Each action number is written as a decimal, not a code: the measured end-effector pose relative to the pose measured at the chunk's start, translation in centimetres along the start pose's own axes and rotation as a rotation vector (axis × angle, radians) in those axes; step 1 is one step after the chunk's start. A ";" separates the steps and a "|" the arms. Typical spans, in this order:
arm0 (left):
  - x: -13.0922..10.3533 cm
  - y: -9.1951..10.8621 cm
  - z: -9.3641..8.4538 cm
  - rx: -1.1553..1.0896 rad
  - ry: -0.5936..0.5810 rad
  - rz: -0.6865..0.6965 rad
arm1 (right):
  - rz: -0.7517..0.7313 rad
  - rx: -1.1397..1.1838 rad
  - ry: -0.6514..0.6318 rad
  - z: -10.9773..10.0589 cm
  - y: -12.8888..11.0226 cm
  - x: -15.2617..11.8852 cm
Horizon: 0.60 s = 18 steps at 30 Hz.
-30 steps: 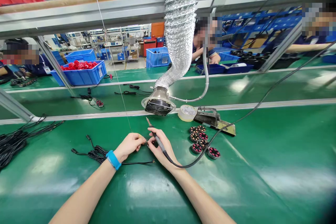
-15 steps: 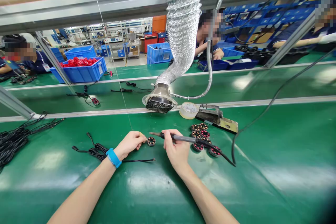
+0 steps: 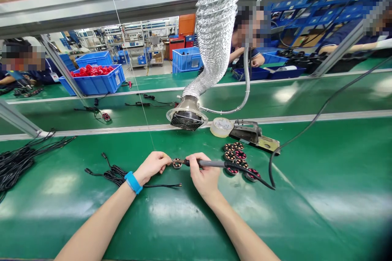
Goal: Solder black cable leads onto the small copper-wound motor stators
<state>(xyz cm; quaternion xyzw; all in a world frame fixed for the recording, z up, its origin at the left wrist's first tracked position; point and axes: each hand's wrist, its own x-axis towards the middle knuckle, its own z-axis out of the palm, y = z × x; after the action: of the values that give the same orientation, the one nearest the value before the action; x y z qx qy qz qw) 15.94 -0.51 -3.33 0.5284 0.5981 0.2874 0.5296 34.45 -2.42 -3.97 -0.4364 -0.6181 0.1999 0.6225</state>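
Iron (image 3: 214, 163), clamped in your right hand (image 3: 205, 176), points left over the round coil (image 3: 177, 166), just beside your pinched-together left hand (image 3: 153, 164).

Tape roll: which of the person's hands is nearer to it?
Right. The right hand is below the tape roll, slightly left; the left hand is farther off to its lower left.

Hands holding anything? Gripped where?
Right hand: soldering iron, by the front of its handle. Left hand: pinched, seemingly on the thin wire; exact spot unclear.
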 end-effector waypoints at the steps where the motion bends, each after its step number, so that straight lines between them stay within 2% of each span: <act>1: -0.1 0.1 0.0 0.001 0.001 -0.003 | 0.001 -0.001 -0.002 0.0 0.0 0.0; 18: -0.3 0.3 0.1 -0.012 0.004 -0.003 | -0.010 -0.008 -0.003 0.0 -0.1 0.1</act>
<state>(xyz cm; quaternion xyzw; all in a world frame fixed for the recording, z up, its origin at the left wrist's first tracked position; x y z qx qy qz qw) 16.08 -0.67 -2.97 0.5238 0.5982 0.2915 0.5319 34.38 -2.39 -3.81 -0.4355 -0.6222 0.1948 0.6207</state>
